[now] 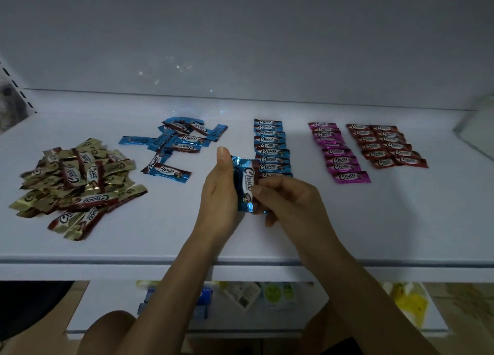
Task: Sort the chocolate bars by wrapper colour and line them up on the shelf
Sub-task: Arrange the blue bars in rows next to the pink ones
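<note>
Blue bar [247, 185], upright with its "Choco" label facing the camera, sits between both hands above the middle of the white shelf [267, 234]. Left hand [220, 194] cups its left edge, thumb raised along the top corner, fingers wrapped behind the wrapper. Right hand [288, 199] pinches the right edge with its fingertips. Just behind the hands runs a blue row [271, 147], bars stacked one after another toward the back wall; its nearest bar is partly hidden by the right hand. To the left lies a loose blue pile [179, 140], and further left a gold pile [80, 178], both unsorted. Right of the blue row stands a pink row [338, 153], then a red block [385, 146] two bars wide.
</note>
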